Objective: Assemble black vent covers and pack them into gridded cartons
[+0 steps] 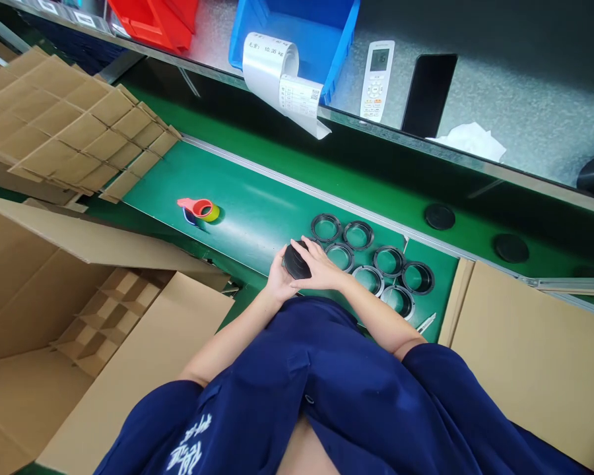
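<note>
- Left hand (280, 280) and right hand (317, 266) grip a black round cap (296, 260) between them, mid-frame.
- Black rings (358, 235) lie just right, on the green bench (247, 224).

- 7 black rings (374, 258) stand in the way right of the right hand (317, 265)
- Green belt (242, 224) gives passage left of the left hand (280, 278), up to a red tape dispenser (198, 208)

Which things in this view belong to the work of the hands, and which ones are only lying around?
Part of the work: left hand, right hand, black round part between them, black rings on the green belt.
Lying about: white remote control, black phone, blue plastic bin.
</note>
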Motion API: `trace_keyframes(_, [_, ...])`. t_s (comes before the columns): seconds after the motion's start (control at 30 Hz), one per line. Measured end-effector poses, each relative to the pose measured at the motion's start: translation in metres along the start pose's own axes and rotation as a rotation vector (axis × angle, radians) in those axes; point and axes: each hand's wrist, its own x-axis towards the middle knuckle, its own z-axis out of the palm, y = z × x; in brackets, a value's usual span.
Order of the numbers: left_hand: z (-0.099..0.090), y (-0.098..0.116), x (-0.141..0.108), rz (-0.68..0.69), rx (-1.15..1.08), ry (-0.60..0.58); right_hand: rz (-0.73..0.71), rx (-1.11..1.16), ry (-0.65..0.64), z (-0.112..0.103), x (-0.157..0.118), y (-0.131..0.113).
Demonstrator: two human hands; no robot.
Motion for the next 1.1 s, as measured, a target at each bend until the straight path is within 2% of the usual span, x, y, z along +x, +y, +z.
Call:
trace_keyframes(0.07, [-0.007, 0.003, 0.014, 0.004, 0.197, 0.014, 0.041, -0.004, 0.046, -0.005, 0.013, 0.016])
trace_keyframes(0.1, [-0.012, 0.005, 0.022, 0.041, 0.37, 0.032, 0.104, -0.03, 0.1, -0.009, 0.022, 0.027])
trace_keyframes(0.2, [-0.029, 0.007, 0.047, 0.26, 0.957, 0.095, 0.362, -0.195, 0.246, -0.019, 0.05, 0.069])
trace_keyframes(0.27, [-0.042, 0.007, 0.06, 0.354, 1.31, 0.074, 0.446, -0.307, 0.232, -0.022, 0.068, 0.096])
trace_keyframes(0.37, [-0.064, 0.003, 0.071, 0.338, 1.789, 0.003, 0.465, -0.397, 0.144, -0.018, 0.09, 0.125])
trace_keyframes(0.43, [-0.078, 0.002, 0.072, 0.311, 1.997, -0.002, 0.466, -0.421, 0.121, -0.015, 0.103, 0.134])
trace_keyframes(0.57, [-0.094, 0.006, 0.072, 0.33, 2.073, -0.007, 0.424, -0.365, 0.163, -0.024, 0.132, 0.139])
trace_keyframes(0.7, [-0.093, 0.015, 0.076, 0.353, 2.047, -0.022, 0.322, -0.291, 0.341, -0.038, 0.155, 0.135])
trace_keyframes(0.77, [-0.089, 0.02, 0.081, 0.378, 2.036, -0.008, 0.308, -0.275, 0.32, -0.035, 0.161, 0.133])
trace_keyframes(0.83, [-0.084, 0.026, 0.089, 0.426, 2.027, 0.005, 0.319, -0.254, 0.229, -0.031, 0.166, 0.137])
trace_keyframes(0.9, [-0.08, 0.033, 0.097, 0.492, 2.016, 0.007, 0.313, -0.226, 0.191, -0.039, 0.166, 0.153])
trace_keyframes(0.93, [-0.078, 0.037, 0.101, 0.527, 2.009, 0.004, 0.325, -0.207, 0.227, -0.051, 0.161, 0.167])
trace_keyframes(1.0, [-0.074, 0.047, 0.106, 0.592, 1.989, 0.002, 0.468, -0.129, 0.434, -0.092, 0.133, 0.206])
trace_keyframes(1.03, [-0.073, 0.052, 0.107, 0.619, 1.977, 0.007, 0.613, -0.052, 0.606, -0.118, 0.11, 0.228])
trace_keyframes(1.1, [-0.07, 0.061, 0.106, 0.662, 1.952, 0.025, 1.019, 0.196, 1.007, -0.172, 0.051, 0.272])
